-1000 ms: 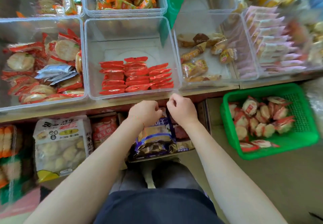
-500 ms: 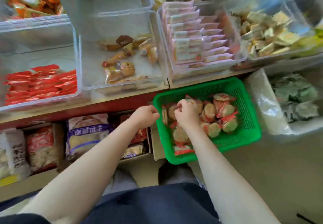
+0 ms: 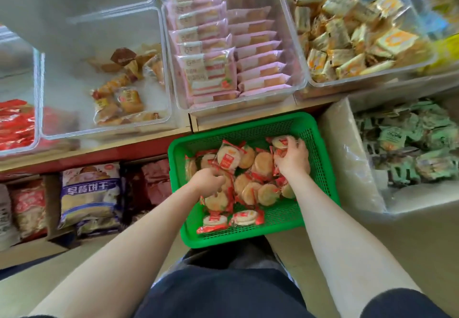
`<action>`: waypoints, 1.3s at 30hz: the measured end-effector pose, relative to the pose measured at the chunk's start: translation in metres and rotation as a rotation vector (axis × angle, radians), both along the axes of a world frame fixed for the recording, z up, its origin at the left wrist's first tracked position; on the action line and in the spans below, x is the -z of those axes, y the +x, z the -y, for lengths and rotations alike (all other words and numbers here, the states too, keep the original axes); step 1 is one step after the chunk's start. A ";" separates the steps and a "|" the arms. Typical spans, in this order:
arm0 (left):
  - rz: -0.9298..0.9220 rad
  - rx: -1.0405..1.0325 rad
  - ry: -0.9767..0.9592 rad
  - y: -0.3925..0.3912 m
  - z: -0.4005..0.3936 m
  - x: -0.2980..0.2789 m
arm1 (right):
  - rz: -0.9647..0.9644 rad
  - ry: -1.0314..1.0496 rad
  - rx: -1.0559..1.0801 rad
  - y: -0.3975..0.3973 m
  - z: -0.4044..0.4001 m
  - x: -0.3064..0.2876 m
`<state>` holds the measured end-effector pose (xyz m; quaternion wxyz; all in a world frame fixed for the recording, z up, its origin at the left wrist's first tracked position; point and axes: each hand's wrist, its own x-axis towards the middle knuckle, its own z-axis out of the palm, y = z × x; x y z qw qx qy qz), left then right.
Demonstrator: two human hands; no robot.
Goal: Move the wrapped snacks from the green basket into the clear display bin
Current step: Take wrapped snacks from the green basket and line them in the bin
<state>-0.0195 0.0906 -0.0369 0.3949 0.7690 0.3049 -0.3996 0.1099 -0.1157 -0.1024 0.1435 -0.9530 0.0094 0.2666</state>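
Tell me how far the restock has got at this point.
Done: nothing can be confirmed, since the target bin isn't identifiable in this view. In hand: both hands are in the basket, the left hand and right hand each gripping snacks. Left: most of the pile, still in the basket.

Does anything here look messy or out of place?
Nothing looks spilled or damaged. The wrapped snacks lie jumbled in the green basket, where both hands, left hand and right hand, grip them. The pink packets stand in neat rows.
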 end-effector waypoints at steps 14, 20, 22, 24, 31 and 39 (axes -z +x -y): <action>-0.032 -0.848 -0.420 0.010 0.043 0.026 | -0.081 0.609 0.324 -0.034 -0.022 -0.030; 0.075 -0.947 -0.456 0.000 0.031 0.038 | -0.510 0.697 0.223 -0.052 -0.032 -0.022; 0.099 -0.995 -0.338 -0.007 0.026 0.041 | -0.466 0.563 0.156 -0.049 -0.033 -0.013; 0.115 -1.058 -0.244 -0.010 0.020 0.041 | -0.421 0.530 0.177 -0.042 -0.039 -0.002; 0.086 -1.094 -0.122 -0.013 -0.003 0.050 | -0.361 0.523 -0.024 -0.029 -0.082 0.022; 0.020 -1.191 -0.186 -0.002 -0.002 0.042 | -0.454 0.536 0.158 -0.032 -0.062 0.010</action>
